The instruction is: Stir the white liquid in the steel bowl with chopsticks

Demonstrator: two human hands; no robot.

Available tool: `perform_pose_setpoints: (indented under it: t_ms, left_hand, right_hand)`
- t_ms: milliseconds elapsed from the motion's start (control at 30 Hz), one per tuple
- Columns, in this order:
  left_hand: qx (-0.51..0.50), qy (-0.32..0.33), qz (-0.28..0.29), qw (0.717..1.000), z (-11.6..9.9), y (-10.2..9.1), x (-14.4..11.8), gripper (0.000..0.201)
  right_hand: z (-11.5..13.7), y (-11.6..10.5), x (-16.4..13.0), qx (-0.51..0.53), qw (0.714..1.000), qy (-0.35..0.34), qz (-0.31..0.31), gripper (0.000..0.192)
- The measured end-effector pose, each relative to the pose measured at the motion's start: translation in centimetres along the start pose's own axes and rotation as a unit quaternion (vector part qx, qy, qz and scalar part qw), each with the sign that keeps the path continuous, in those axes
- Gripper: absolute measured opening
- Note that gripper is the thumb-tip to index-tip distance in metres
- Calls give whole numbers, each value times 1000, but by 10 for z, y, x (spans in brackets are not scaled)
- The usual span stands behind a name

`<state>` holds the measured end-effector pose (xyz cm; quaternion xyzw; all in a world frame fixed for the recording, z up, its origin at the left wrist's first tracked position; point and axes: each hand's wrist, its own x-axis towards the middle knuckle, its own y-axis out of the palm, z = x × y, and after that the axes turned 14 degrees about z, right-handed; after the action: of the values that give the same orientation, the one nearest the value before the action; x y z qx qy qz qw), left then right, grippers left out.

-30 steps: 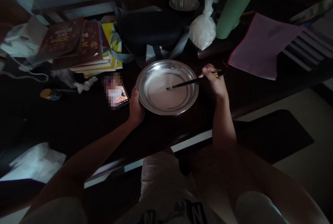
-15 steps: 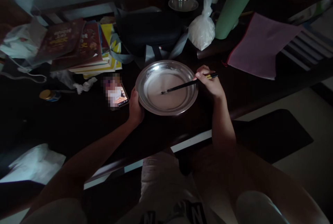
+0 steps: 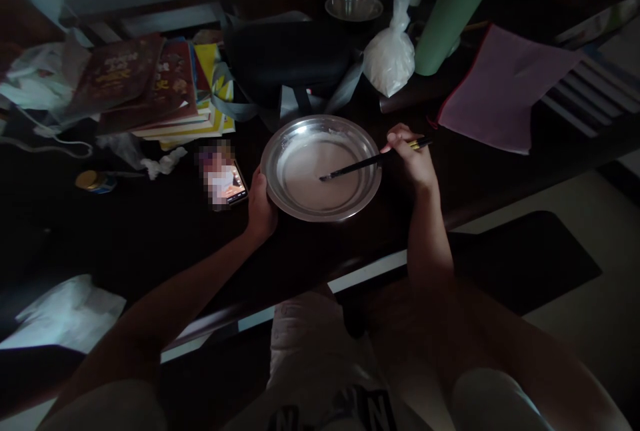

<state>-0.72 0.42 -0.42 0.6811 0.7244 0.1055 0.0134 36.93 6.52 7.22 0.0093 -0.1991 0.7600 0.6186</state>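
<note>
Left hand (image 3: 261, 207) gripping near-left rim of steel plate (image 3: 280, 144) on dark table (image 3: 150, 231). Right hand (image 3: 413, 161), fingers closed on chopsticks (image 3: 367, 162), tips in white batter (image 3: 313, 181). Phone (image 3: 226, 181) just left.

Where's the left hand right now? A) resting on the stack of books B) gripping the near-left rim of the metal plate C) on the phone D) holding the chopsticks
B: the left hand clasps the near-left rim of the metal plate, while the right hand holds the chopsticks with their tips in the whitish liquid; the phone lies untouched beside the left hand.
</note>
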Motion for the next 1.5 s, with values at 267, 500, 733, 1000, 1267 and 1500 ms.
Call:
perform_pose_setpoints:
  t_ms: [267,500,733,1000,1267,1500]
  left_hand:
    - [2,4,-5,1000,1,-1,0,70]
    - [9,19,-11,1000,6,-2,-1,73]
    - [2,12,-7,1000,4,1,-1,72]
    - [17,16,-11,1000,3,1,0,71]
    - [9,14,-17,1000,8,0,0,71]
    - [-5,5,-4,1000,2,-1,-1,73]
  right_hand:
    - [0,0,-1,-4,1000,-3,-7,69]
    - [7,3,0,-15,1000,6,6,69]
    - [7,4,0,-1,999,-2,39,79]
    - [12,5,1,13,1000,5,23,86]
    - [8,2,1,0,1000,4,3,79]
    - [4,2,1,-9,1000,-4,-9,78]
